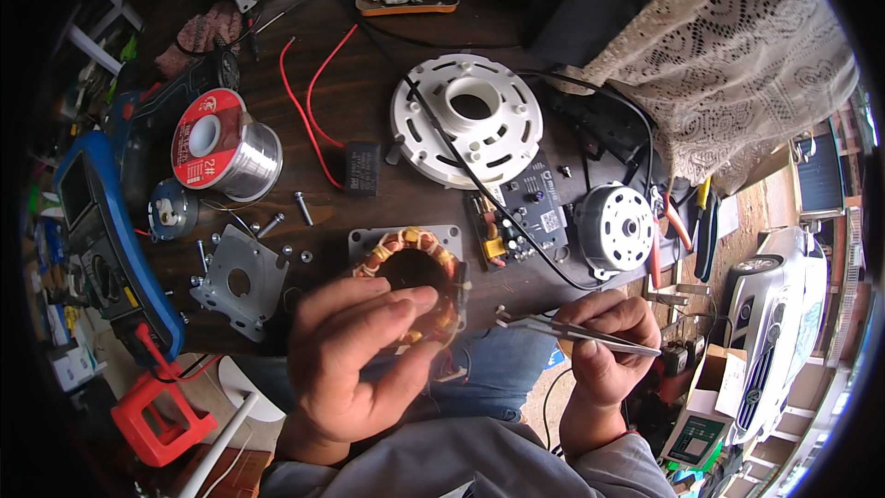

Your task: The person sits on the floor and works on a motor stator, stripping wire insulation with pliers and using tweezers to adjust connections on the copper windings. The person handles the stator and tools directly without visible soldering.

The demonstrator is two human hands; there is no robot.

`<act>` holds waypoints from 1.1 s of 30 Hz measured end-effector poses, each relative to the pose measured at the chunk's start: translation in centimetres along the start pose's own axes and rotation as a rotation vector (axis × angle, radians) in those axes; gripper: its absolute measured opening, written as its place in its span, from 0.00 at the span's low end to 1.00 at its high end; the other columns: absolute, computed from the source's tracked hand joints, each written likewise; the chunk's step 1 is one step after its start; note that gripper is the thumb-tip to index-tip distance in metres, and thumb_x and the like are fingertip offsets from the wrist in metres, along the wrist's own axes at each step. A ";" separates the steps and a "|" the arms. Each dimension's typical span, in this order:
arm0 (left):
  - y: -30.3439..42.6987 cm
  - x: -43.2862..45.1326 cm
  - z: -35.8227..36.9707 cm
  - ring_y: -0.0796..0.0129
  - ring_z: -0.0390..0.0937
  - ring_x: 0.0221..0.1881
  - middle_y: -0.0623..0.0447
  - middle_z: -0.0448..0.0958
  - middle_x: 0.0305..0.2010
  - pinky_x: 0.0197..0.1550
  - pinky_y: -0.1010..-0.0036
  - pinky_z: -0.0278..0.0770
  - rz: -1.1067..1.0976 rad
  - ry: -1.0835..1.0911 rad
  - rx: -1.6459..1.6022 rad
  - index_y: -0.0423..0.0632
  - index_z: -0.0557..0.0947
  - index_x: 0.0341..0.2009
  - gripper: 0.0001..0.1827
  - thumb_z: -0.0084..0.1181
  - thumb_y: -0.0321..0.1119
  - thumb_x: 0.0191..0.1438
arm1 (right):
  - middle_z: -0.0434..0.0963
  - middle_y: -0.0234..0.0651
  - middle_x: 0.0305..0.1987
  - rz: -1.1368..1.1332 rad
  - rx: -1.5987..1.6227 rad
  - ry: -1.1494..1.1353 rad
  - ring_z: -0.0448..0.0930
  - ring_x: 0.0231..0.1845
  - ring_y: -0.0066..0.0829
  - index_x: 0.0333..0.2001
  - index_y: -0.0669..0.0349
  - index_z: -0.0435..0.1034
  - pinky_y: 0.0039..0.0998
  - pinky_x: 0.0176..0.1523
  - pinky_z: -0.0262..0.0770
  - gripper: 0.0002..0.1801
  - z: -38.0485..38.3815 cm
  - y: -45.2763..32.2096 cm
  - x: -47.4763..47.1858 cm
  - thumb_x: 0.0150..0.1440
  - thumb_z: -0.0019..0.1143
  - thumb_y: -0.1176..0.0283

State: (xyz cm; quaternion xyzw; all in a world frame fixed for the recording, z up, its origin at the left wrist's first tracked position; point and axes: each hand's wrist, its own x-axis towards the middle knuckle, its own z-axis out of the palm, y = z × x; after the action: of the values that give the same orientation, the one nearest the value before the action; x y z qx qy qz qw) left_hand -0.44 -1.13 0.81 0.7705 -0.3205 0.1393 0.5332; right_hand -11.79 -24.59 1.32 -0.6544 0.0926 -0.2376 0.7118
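My left hand point(366, 353) is over a copper-wound motor stator point(453, 270) near the table's front edge, its fingers across the coil's near left side; the grip is partly hidden. Under the stator lies a grey metal plate point(359, 238). My right hand point(612, 339) holds metal tweezers point(574, 332) to the right of the stator, the tips pointing left with a small piece point(500, 312) at them. Behind are a white round plastic housing point(422, 128), a circuit board point(532, 200) and a silver motor can point(615, 228).
A solder spool point(259, 159), a blue multimeter point(104, 221), a metal bracket point(256, 256) and loose screws point(303, 209) lie left. A black capacitor point(363, 169) with red leads is behind the stator. A black cable point(442, 131) crosses the housing; pliers point(677, 221) lie right.
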 end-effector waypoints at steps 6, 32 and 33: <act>-0.5 -0.5 0.3 0.53 0.81 0.50 0.53 0.88 0.43 0.52 0.62 0.82 0.033 0.034 -0.002 0.43 0.82 0.53 0.27 0.75 0.20 0.46 | 0.84 0.53 0.44 0.048 -0.217 0.060 0.83 0.40 0.28 0.37 0.70 0.74 0.29 0.46 0.79 0.11 -0.4 -1.3 -0.6 0.58 0.73 0.80; -0.4 0.1 0.8 0.47 0.82 0.52 0.45 0.88 0.48 0.60 0.56 0.79 0.169 0.084 0.037 0.41 0.85 0.47 0.18 0.71 0.23 0.49 | 0.85 0.52 0.45 -0.164 -0.295 -0.043 0.86 0.43 0.32 0.37 0.72 0.75 0.29 0.49 0.80 0.09 -1.1 -0.2 -0.6 0.55 0.70 0.88; -0.3 0.1 0.8 0.47 0.82 0.52 0.45 0.88 0.48 0.60 0.56 0.79 0.178 0.084 0.038 0.41 0.85 0.47 0.18 0.70 0.23 0.49 | 0.85 0.53 0.45 -0.163 -0.309 -0.041 0.86 0.44 0.32 0.37 0.72 0.75 0.29 0.50 0.80 0.09 -1.2 -0.2 -0.6 0.55 0.70 0.88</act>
State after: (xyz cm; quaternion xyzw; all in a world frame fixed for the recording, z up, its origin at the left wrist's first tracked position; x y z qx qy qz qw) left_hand -0.25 -1.85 0.29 0.7424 -0.3621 0.2244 0.5170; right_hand -12.86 -25.38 1.23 -0.7660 0.0602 -0.2640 0.5831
